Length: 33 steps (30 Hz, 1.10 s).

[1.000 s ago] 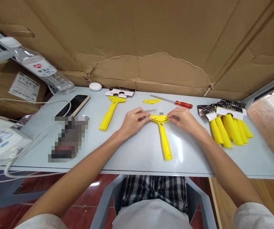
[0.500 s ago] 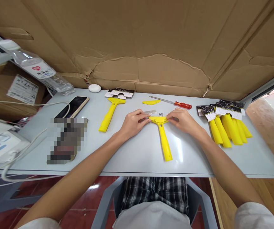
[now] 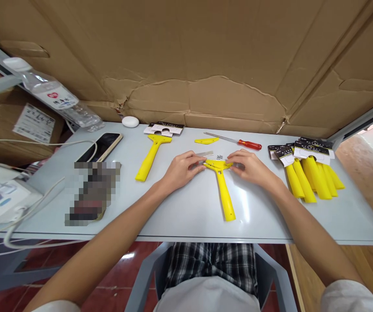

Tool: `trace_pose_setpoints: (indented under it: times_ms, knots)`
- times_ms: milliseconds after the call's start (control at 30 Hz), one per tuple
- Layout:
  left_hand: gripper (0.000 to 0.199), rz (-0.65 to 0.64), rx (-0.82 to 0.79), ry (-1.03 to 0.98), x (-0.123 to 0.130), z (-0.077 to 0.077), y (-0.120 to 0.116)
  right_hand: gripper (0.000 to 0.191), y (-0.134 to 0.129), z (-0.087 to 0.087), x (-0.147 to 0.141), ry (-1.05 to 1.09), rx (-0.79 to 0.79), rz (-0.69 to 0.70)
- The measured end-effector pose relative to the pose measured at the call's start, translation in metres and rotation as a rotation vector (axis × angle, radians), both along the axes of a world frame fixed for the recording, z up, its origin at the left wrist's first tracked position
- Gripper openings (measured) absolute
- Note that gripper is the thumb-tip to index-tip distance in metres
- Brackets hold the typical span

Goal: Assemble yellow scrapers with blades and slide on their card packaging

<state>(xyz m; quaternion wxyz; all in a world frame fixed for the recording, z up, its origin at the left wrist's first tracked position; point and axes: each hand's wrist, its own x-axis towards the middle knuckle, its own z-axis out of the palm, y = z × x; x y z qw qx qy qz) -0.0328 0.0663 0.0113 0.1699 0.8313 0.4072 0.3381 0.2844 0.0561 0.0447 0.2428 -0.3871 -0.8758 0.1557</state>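
A yellow scraper (image 3: 224, 193) lies on the table with its handle toward me. My left hand (image 3: 184, 168) is closed in a pinch at the left end of its wide head. At the right end, my right hand (image 3: 247, 166) pinches the head between thumb and fingers. A thin pale edge shows along the head, and its top part looks slightly out of line. Just beyond my left fingers lies a flat metal blade (image 3: 205, 154). Several small screws (image 3: 219, 157) are heaped beyond the head. Farther back lies a loose yellow cover piece (image 3: 206, 141).
A red-handled screwdriver (image 3: 250, 144) lies behind my right hand. Another yellow scraper (image 3: 149, 160) with a card lies left. Several carded yellow scrapers (image 3: 316, 177) are piled right. A phone (image 3: 103, 147), white case (image 3: 130, 121), bottle (image 3: 59, 97) and cables are at left; cardboard (image 3: 206, 56) stands behind.
The scraper head's top part has shifted slightly between my fingers, and a thin pale edge now shows along it. Both hands stay at the head's two ends. The view has moved slightly.
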Motion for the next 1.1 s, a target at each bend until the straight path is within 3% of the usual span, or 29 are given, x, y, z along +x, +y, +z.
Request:
trace_pose_setpoints:
  times_ms: [333,1100]
  knots:
    - [0.031,0.015,-0.051,0.007,0.001,0.002,0.001,0.034,-0.008,0.004,-0.009,-0.151,-0.027,0.009]
    - [0.020,0.017,-0.064,0.014,0.008,0.000,-0.001,0.033,-0.022,0.007,-0.015,-0.130,0.021,0.049]
